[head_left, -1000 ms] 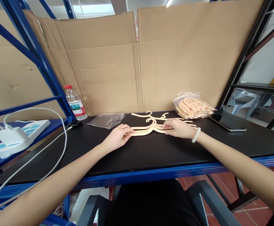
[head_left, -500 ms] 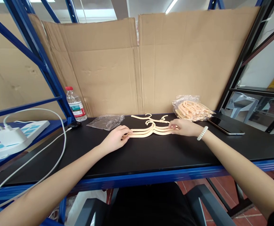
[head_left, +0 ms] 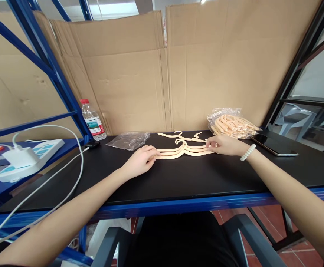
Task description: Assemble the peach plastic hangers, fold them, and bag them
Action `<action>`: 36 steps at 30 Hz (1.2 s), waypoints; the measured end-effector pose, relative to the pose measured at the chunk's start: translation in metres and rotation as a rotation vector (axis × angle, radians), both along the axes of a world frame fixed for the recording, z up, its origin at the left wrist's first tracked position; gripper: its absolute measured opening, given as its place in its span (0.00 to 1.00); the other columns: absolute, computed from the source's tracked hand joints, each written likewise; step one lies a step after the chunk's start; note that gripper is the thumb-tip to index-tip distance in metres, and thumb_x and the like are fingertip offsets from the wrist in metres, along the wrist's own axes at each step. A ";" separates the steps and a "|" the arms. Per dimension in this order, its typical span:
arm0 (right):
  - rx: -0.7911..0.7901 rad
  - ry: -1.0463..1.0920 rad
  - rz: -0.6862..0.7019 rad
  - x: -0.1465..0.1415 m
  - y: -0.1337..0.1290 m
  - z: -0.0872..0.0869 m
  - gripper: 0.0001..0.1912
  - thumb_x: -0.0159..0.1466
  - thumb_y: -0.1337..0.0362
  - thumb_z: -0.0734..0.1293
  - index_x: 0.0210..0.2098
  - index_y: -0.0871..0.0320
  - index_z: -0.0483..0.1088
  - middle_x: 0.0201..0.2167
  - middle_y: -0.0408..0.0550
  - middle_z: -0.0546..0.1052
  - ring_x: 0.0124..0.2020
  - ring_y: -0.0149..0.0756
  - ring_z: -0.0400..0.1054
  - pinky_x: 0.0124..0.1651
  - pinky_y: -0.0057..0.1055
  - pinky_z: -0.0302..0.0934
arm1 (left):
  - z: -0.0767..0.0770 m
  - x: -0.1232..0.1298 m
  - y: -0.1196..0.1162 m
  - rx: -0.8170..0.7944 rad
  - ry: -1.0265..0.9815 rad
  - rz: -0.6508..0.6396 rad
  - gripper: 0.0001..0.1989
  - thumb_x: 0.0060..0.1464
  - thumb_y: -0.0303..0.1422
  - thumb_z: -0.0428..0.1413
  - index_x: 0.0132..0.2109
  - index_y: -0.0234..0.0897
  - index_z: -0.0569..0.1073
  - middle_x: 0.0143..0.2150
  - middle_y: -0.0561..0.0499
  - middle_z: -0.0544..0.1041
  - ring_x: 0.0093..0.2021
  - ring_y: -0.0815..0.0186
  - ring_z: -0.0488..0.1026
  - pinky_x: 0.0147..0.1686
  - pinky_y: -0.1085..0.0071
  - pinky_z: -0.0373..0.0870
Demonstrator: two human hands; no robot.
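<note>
Several peach-coloured hangers (head_left: 171, 152) lie closely lined up on the black tabletop (head_left: 162, 181), their hooks pointing toward the back. My left hand (head_left: 141, 160) has its fingers closed round their left ends. At their right ends, my right hand (head_left: 223, 145) pinches the hangers between thumb and fingers; a pale beaded bracelet is on that wrist. Just behind them lie loose hanger pieces (head_left: 166, 136), partly overlapped by the row. A pile of more peach hangers (head_left: 234, 126) sits in clear plastic beyond my right hand.
An empty clear plastic bag (head_left: 128, 141) lies behind my left hand. At the back left stands a water bottle (head_left: 94, 122) with a red cap. A phone (head_left: 274, 145) lies at the right. A white cable (head_left: 79, 174) loops past a power strip (head_left: 46, 152) at the left.
The view has shifted slightly, so the scene sits a little differently in the picture. Both hands keep their hold on the hanger ends, with no clear movement of the hangers.
</note>
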State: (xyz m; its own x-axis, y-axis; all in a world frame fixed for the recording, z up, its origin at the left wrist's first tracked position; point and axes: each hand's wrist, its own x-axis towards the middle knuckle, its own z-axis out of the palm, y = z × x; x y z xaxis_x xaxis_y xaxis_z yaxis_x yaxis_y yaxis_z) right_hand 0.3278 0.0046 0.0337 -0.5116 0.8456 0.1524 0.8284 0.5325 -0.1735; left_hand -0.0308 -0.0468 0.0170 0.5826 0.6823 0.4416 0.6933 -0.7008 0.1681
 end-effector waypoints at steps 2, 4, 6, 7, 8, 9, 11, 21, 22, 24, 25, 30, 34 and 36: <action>-0.008 -0.005 -0.010 0.000 -0.001 0.002 0.09 0.61 0.61 0.61 0.35 0.56 0.72 0.31 0.47 0.76 0.30 0.38 0.70 0.30 0.30 0.57 | 0.000 0.000 0.000 0.004 0.019 -0.004 0.12 0.55 0.26 0.50 0.43 0.39 0.75 0.42 0.47 0.75 0.43 0.61 0.70 0.46 0.64 0.67; -0.009 -0.006 -0.023 -0.001 -0.003 0.004 0.09 0.61 0.60 0.61 0.35 0.56 0.71 0.31 0.47 0.76 0.29 0.38 0.70 0.30 0.30 0.57 | 0.000 -0.001 0.000 0.011 0.024 -0.011 0.12 0.55 0.26 0.50 0.44 0.39 0.75 0.42 0.47 0.75 0.44 0.60 0.70 0.46 0.64 0.67; -0.011 -0.005 -0.036 -0.002 -0.004 0.005 0.09 0.61 0.60 0.61 0.35 0.56 0.71 0.30 0.47 0.76 0.29 0.38 0.70 0.30 0.30 0.57 | 0.000 -0.001 0.001 0.015 0.020 -0.021 0.12 0.55 0.26 0.50 0.44 0.39 0.75 0.43 0.46 0.75 0.44 0.60 0.70 0.46 0.63 0.67; -0.016 -0.005 -0.039 -0.002 -0.004 0.005 0.09 0.61 0.61 0.61 0.35 0.56 0.71 0.30 0.47 0.76 0.29 0.38 0.70 0.30 0.30 0.57 | -0.001 -0.001 0.001 0.017 0.019 -0.023 0.12 0.55 0.26 0.50 0.43 0.39 0.75 0.43 0.46 0.75 0.44 0.60 0.70 0.46 0.63 0.67; -0.019 -0.005 -0.041 -0.002 -0.004 0.005 0.09 0.61 0.61 0.61 0.35 0.56 0.71 0.30 0.47 0.76 0.29 0.38 0.70 0.30 0.30 0.57 | -0.001 -0.001 0.001 0.018 0.021 -0.024 0.12 0.55 0.26 0.50 0.43 0.40 0.75 0.43 0.47 0.75 0.44 0.60 0.70 0.46 0.63 0.67; -0.021 -0.006 -0.040 -0.002 -0.004 0.004 0.08 0.61 0.61 0.61 0.35 0.56 0.71 0.30 0.47 0.76 0.29 0.38 0.69 0.30 0.30 0.57 | -0.001 -0.001 0.001 0.018 0.027 -0.022 0.12 0.55 0.26 0.50 0.43 0.40 0.75 0.42 0.47 0.75 0.43 0.60 0.70 0.46 0.64 0.67; -0.017 -0.008 -0.036 -0.002 -0.003 0.003 0.08 0.61 0.61 0.61 0.35 0.56 0.71 0.31 0.47 0.76 0.30 0.38 0.69 0.31 0.30 0.57 | 0.000 0.000 0.000 0.022 0.048 -0.014 0.12 0.55 0.26 0.50 0.43 0.40 0.75 0.42 0.47 0.75 0.43 0.61 0.70 0.45 0.65 0.68; 0.011 0.043 -0.014 0.002 -0.001 0.004 0.12 0.62 0.57 0.60 0.34 0.57 0.71 0.29 0.47 0.75 0.29 0.38 0.68 0.31 0.30 0.57 | 0.001 0.001 -0.001 0.087 0.068 0.021 0.13 0.57 0.27 0.49 0.46 0.39 0.73 0.43 0.47 0.76 0.42 0.60 0.71 0.44 0.64 0.67; 0.014 0.044 -0.015 0.002 -0.001 0.004 0.12 0.62 0.57 0.60 0.34 0.57 0.71 0.29 0.47 0.75 0.29 0.38 0.69 0.31 0.30 0.57 | 0.002 0.001 -0.001 0.095 0.060 0.029 0.13 0.57 0.27 0.48 0.47 0.38 0.72 0.43 0.46 0.76 0.43 0.60 0.71 0.45 0.63 0.67; 0.017 0.040 -0.024 0.003 -0.001 0.005 0.12 0.62 0.57 0.60 0.35 0.57 0.71 0.30 0.47 0.75 0.30 0.38 0.69 0.31 0.30 0.57 | 0.003 0.000 -0.001 0.100 0.052 0.039 0.13 0.57 0.28 0.48 0.48 0.38 0.71 0.44 0.46 0.76 0.42 0.60 0.71 0.45 0.63 0.67; 0.017 0.036 -0.031 0.003 -0.001 0.005 0.12 0.62 0.57 0.60 0.35 0.57 0.71 0.30 0.47 0.75 0.30 0.38 0.69 0.31 0.30 0.57 | 0.003 0.000 -0.002 0.098 0.054 0.041 0.13 0.57 0.28 0.49 0.48 0.38 0.71 0.44 0.47 0.76 0.42 0.60 0.71 0.44 0.63 0.67; 0.009 0.025 -0.046 0.002 -0.002 0.007 0.12 0.62 0.57 0.61 0.34 0.57 0.71 0.30 0.47 0.75 0.31 0.38 0.69 0.31 0.29 0.57 | 0.006 0.001 -0.004 0.080 0.085 0.048 0.12 0.57 0.29 0.49 0.47 0.39 0.71 0.43 0.48 0.76 0.42 0.60 0.71 0.44 0.64 0.67; 0.023 0.039 -0.083 0.003 -0.003 0.008 0.12 0.62 0.58 0.61 0.38 0.57 0.71 0.31 0.46 0.76 0.31 0.37 0.69 0.32 0.29 0.57 | 0.007 0.002 -0.006 0.071 0.075 0.073 0.16 0.58 0.30 0.48 0.53 0.39 0.66 0.45 0.48 0.75 0.43 0.60 0.71 0.44 0.64 0.67; 0.043 0.049 -0.099 0.003 -0.002 0.008 0.12 0.62 0.59 0.61 0.41 0.58 0.71 0.31 0.46 0.76 0.31 0.37 0.69 0.33 0.29 0.57 | 0.007 0.002 -0.007 0.065 0.080 0.080 0.17 0.58 0.30 0.48 0.54 0.39 0.65 0.45 0.48 0.75 0.44 0.60 0.71 0.44 0.63 0.67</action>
State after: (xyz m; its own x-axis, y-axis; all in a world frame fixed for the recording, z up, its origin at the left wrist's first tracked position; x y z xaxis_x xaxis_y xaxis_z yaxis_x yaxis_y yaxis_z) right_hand 0.3307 0.0024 0.0416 -0.4170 0.8836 0.2131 0.8683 0.4565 -0.1940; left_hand -0.0292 -0.0536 0.0239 0.5628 0.6990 0.4412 0.7565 -0.6507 0.0660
